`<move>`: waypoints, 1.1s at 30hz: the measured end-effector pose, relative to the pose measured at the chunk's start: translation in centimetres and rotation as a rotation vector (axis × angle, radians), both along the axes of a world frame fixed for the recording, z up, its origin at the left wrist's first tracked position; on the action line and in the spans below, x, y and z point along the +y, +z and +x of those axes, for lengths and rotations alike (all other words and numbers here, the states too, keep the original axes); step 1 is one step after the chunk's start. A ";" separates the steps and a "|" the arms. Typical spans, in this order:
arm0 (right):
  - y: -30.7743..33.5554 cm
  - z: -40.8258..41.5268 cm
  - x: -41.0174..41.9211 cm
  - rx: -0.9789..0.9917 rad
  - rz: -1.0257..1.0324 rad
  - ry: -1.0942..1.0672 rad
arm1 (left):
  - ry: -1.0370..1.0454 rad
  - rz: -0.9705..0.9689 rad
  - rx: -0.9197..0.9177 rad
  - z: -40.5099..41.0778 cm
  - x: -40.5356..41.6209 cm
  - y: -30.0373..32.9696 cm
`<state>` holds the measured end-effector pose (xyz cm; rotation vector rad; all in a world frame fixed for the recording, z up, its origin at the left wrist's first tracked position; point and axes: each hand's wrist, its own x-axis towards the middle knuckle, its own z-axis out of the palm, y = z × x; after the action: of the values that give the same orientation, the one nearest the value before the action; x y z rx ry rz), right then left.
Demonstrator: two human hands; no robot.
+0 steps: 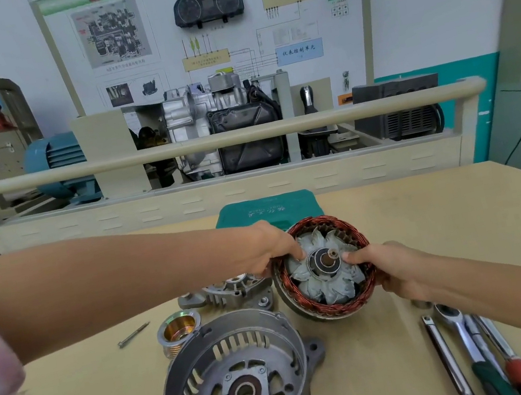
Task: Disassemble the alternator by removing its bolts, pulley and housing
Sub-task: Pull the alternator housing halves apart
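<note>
Above the counter's (pixel 399 242) middle, left hand (pixel 273 247) and right hand (pixel 393 269) each clasp the stator (pixel 332 306) rim, thumbs inside, apparently steadying it for rotor (pixel 325 266) removal.

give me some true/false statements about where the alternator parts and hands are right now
1. Both hands grip the stator. True: left hand and right hand hold its rim.
2. The pulley is still on the shaft. False: it lies on the table, left of the stator.
3. A housing half lies on the table nearest the camera. True.
4. The ratchets lie left of the housing half. False: they lie to its right.
5. A bolt lies left of the pulley. True.
</note>
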<state>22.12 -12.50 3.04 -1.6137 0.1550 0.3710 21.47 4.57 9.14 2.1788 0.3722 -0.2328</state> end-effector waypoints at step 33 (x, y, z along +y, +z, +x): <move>-3.4 -0.4 2.5 -0.790 -0.142 -0.484 | 0.025 -0.323 -0.743 2.3 -1.3 -6.0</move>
<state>21.68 -9.97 -0.40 -1.6862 -0.0377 -0.6623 23.72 3.27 3.19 1.7841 -0.0615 0.4939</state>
